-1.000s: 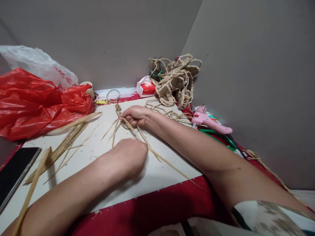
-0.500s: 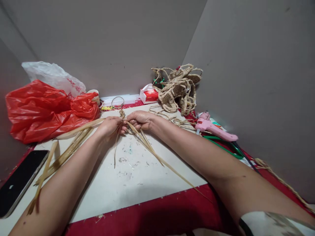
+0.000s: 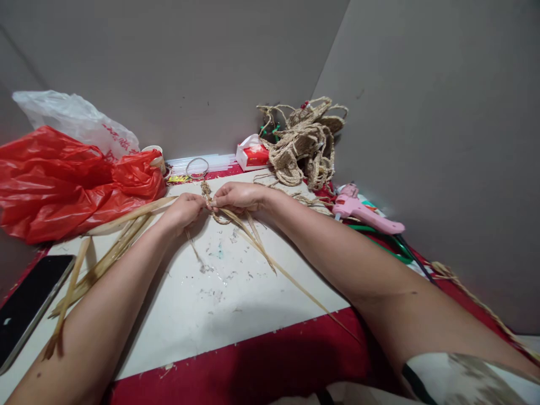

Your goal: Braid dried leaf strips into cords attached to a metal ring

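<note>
A thin braid of dry straw (image 3: 206,193) lies on the cream work board (image 3: 228,292) at the far middle. My left hand (image 3: 185,208) is closed, pinching the strands just left of the braid. My right hand (image 3: 237,197) is closed on the strands right beside it, the fingertips of both hands almost touching. Long loose straw strands (image 3: 270,261) trail from my right hand toward the near right, across the board onto the red cloth (image 3: 253,365).
A bundle of flat straw leaves (image 3: 109,253) lies left. Red plastic bag (image 3: 63,180) and white bag (image 3: 80,121) sit far left, a phone (image 3: 29,301) near left. Woven straw pieces (image 3: 304,140), tissue pack (image 3: 253,154), metal ring (image 3: 197,167), pink glue gun (image 3: 363,211) stand behind and right.
My left hand has gone from the near middle of the board up to the braid and closed on the strands beside my right hand. The view has shifted slightly.
</note>
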`<state>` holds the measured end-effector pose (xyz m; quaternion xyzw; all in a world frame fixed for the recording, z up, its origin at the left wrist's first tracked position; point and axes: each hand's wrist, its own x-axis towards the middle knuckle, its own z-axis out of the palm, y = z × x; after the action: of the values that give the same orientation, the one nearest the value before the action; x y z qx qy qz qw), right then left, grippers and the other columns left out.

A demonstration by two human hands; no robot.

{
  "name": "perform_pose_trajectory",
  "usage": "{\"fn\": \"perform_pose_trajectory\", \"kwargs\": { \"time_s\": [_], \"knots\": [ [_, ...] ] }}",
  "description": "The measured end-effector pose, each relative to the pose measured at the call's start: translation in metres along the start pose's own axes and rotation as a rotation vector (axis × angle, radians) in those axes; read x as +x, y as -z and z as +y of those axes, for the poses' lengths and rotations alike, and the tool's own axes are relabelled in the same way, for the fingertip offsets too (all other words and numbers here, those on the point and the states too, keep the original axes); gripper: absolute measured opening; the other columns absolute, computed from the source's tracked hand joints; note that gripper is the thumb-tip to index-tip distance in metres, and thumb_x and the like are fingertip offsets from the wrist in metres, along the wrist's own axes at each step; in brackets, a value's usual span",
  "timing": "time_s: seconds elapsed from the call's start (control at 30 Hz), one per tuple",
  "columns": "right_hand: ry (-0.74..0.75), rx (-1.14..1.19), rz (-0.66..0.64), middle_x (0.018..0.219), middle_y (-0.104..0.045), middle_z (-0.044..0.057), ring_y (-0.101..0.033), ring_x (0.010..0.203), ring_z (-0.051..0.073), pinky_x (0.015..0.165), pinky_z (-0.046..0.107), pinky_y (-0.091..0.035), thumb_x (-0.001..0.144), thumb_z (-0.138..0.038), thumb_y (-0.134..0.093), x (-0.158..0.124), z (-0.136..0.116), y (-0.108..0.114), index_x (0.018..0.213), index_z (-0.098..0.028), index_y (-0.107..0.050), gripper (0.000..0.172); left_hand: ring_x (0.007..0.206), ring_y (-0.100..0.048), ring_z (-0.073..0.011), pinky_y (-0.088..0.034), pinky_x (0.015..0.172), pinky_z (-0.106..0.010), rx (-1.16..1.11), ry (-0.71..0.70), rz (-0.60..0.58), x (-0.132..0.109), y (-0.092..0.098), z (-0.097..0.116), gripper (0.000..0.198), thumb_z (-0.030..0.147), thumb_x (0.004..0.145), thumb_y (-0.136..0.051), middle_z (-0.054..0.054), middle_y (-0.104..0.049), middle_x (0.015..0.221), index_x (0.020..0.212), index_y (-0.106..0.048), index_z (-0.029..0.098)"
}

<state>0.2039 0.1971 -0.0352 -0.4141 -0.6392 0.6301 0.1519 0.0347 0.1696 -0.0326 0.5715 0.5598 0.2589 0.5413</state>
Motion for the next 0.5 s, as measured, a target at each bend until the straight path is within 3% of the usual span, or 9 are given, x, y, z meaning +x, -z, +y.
{"fn": "perform_pose_trajectory", "kwargs": {
  "time_s": [0.27,0.5],
  "knots": [
    [0.125,-0.465,0.146,0.049,-0.04,-0.005,-0.03,0.044,0.005,0.044,0.02,-0.023,0.081,-0.02,-0.055,-0.004,-0.007,-0.004,0.069,-0.011,-0.06,0.016,0.036,-0.015,-0.003,-0.006,0.042,-0.025,-0.081,-0.011,-0.095,0.0,0.0,-0.001,0.018,0.021,0.079,-0.052,0.007,-0.023,0.045,0.062,-0.049,0.016],
    [0.111,-0.7,0.245,0.056,-0.046,-0.002,-0.037,0.052,0.008,0.05,0.021,-0.027,0.078,-0.023,-0.055,-0.012,-0.015,-0.007,0.069,-0.011,-0.063,0.017,0.034,-0.016,-0.0028,-0.006,0.041,-0.025,-0.13,-0.005,-0.031,-0.002,-0.004,-0.002,0.018,0.016,0.077,-0.052,0.007,-0.024,0.041,0.059,-0.049,0.015]
  ]
}}
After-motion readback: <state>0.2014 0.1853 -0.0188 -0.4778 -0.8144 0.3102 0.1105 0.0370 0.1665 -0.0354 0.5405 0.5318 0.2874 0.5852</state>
